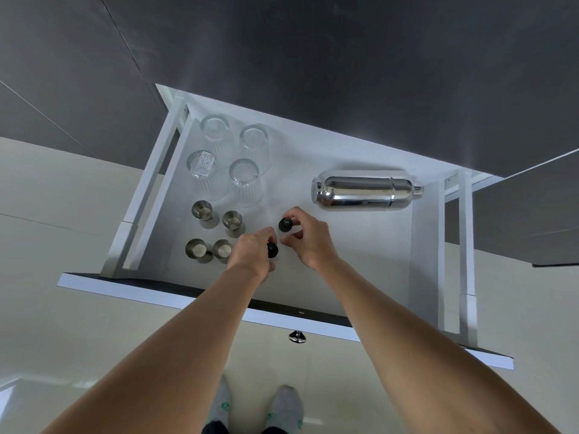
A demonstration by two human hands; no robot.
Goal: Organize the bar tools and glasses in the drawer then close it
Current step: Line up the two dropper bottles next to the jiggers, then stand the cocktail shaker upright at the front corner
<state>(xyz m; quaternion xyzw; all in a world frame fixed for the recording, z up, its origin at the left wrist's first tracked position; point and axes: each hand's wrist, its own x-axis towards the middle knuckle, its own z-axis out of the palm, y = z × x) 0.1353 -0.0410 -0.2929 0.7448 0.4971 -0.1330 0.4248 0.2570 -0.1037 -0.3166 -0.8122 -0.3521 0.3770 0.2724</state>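
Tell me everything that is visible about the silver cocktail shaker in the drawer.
The cocktail shaker looks like polished, mirror-bright metal. It has a rounded body, a seam where the upper part joins, and a small cap at its narrow end. It lies on its side on the pale floor of the open drawer, in the far right part, with the cap pointing right. Nothing else touches it; both hands are nearer the front, apart from it.

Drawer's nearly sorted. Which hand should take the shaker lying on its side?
Right. The right hand sits just below the shaker; the left hand is farther off, beside the steel cups. Both currently pinch small black stoppers.
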